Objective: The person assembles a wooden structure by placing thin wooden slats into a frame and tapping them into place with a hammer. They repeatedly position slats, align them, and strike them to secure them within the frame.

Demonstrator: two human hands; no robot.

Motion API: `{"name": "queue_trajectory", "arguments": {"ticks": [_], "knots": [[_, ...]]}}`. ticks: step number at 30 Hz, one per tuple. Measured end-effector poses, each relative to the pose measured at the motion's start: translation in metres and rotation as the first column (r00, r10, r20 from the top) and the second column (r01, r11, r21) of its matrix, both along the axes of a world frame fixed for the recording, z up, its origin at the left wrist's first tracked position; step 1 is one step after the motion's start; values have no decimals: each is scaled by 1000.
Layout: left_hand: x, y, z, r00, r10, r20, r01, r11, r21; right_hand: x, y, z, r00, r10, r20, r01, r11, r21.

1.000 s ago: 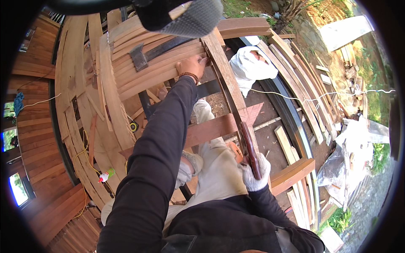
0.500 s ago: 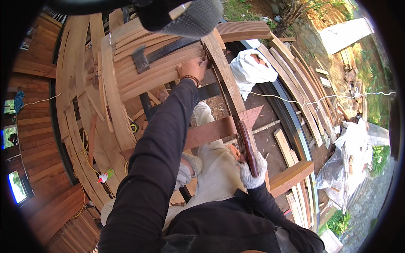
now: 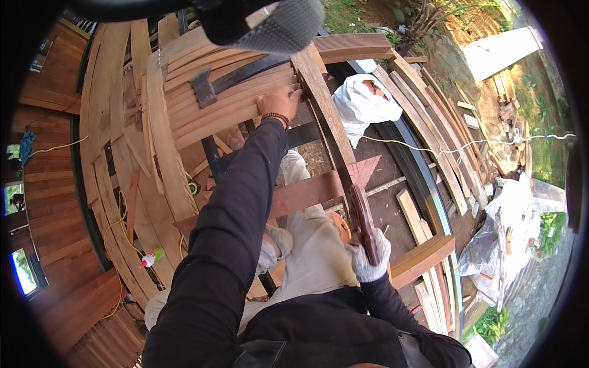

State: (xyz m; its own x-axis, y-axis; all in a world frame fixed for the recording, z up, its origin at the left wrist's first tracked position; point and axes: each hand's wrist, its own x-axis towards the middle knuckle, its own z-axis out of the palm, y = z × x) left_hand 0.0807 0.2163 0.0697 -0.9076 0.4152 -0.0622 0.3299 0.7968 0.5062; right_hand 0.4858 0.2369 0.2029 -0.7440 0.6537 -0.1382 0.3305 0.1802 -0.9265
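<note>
A long narrow wooden plank (image 3: 325,110) runs from the far middle toward my right side. My left hand (image 3: 279,102), bare with a beaded bracelet, is closed at the plank's left edge, its fingertips partly hidden. In my gloved right hand (image 3: 372,257) is a long, glossy, dark red-brown wooden tool (image 3: 363,224), lying along the near end of the plank; its exact kind does not show. A reddish board (image 3: 300,195) crosses beneath the plank, over my legs. Beyond my left hand, an axe (image 3: 204,88) with a dark head rests on wooden slats (image 3: 215,113).
A white sack (image 3: 362,107) sits right of the plank, with a white cord (image 3: 423,147) trailing from it. Stacked boards (image 3: 423,104) and clear plastic sheeting (image 3: 500,239) lie farther right. At left are a small bottle (image 3: 152,257), a tape measure (image 3: 194,187) and a yellow cord (image 3: 116,224).
My right hand and the red-brown tool have shifted slightly toward me along the plank. My left hand stays in the same place.
</note>
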Motion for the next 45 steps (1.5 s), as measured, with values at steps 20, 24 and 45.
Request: {"name": "queue_trajectory", "arguments": {"ticks": [20, 24, 45], "knots": [[1, 0, 7, 1000, -3, 12, 3, 1000, 3, -10, 14, 7, 998, 50, 43, -52, 997, 64], [-4, -5, 2, 1000, 8, 5, -8, 999, 34, -1, 17, -1, 995, 98, 18, -98, 995, -6], [-3, -5, 3, 999, 10, -40, -9, 1000, 13, 18, 9, 13, 994, 39, 103, -46, 997, 65]]}}
